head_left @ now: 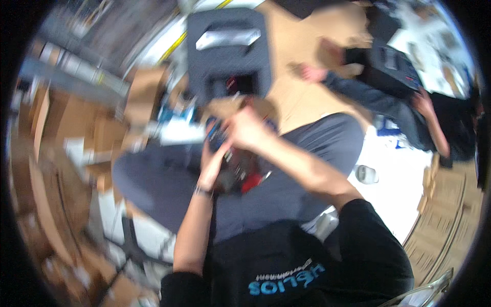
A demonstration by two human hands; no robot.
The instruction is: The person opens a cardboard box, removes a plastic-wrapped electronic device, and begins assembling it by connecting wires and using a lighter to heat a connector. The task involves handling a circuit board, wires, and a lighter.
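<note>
Both my hands meet above my lap, smeared by motion. My left hand (210,161), with a band at the wrist, is closed round a small dark blue object (216,132) whose kind is too blurred to tell. From the right, my right hand (248,127) reaches across to its top with bent fingers; what they pinch is hidden. Below the hands, a dark bundle with red parts (250,181) lies in my lap, partly covered. Just beyond stands a dark grey foam-like block (202,64) with a recess and a silvery strip (228,39) on it.
Open cardboard boxes (76,120) crowd the left, beside a dark chair base (130,240). At the right a co-worker's hand (313,73) rests near brown cardboard (291,46). A computer mouse (366,174) lies on a white surface; flattened cartons (445,220) are at the lower right.
</note>
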